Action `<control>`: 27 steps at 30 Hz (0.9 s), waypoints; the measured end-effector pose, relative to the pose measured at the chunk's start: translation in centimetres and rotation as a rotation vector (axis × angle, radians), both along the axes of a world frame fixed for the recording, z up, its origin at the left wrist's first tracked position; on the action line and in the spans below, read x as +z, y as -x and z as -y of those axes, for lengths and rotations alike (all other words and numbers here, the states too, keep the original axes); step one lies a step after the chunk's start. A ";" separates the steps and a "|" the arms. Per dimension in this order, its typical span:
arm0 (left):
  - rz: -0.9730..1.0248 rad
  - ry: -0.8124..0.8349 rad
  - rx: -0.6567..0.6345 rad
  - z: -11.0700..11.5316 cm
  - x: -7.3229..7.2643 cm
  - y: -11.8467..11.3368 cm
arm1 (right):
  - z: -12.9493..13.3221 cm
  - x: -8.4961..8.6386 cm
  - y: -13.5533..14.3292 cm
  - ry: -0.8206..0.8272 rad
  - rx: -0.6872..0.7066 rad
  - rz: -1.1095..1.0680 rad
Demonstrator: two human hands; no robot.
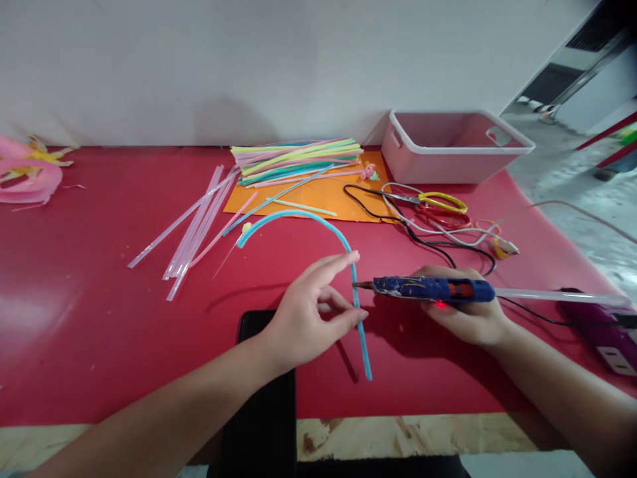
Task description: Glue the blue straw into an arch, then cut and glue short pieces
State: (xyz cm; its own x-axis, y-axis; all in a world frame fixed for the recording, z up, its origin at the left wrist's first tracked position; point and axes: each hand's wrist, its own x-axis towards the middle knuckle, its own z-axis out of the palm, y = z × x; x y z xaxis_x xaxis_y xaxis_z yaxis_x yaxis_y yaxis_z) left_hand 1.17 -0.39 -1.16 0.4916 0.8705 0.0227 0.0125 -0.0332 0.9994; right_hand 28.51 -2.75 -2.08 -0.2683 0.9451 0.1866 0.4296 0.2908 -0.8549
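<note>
My left hand (318,309) holds a blue pipe cleaner (318,216) between thumb and fingers. The pipe cleaner curves in an arch to the left, and its straight end hangs down toward me. In my right hand (465,312) is a blue hot glue gun (423,289), its nozzle pointing left and touching or nearly touching the pipe cleaner between my left thumb and forefinger. A clear glue stick (557,295) sticks out of the gun's back, and a red light glows on its underside.
Clear glue sticks (199,226) lie at left, near a bundle of coloured pipe cleaners (293,162) on an orange envelope (308,209). A pink bin (432,162), scissors (442,202) and cables (432,242) lie right. A power strip (597,332) sits far right, a black object (263,411) below my left wrist.
</note>
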 end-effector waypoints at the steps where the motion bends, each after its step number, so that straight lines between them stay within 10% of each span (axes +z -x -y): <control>1: -0.002 -0.003 -0.002 0.0 0.0 0.0 | 0.0 0.0 0.0 -0.007 0.007 0.002; 14: 0.027 0.050 0.044 0.0 0.0 -0.1 | -0.1 1.0 0.6 -0.180 -0.121 0.142; 23: 0.079 0.129 0.301 -1.0 0.6 0.0 | -1.5 -0.2 -0.5 -0.254 -0.192 0.958; 27: 0.084 0.115 0.337 -1.2 0.8 0.1 | -0.7 2.4 1.2 -0.390 -0.311 1.010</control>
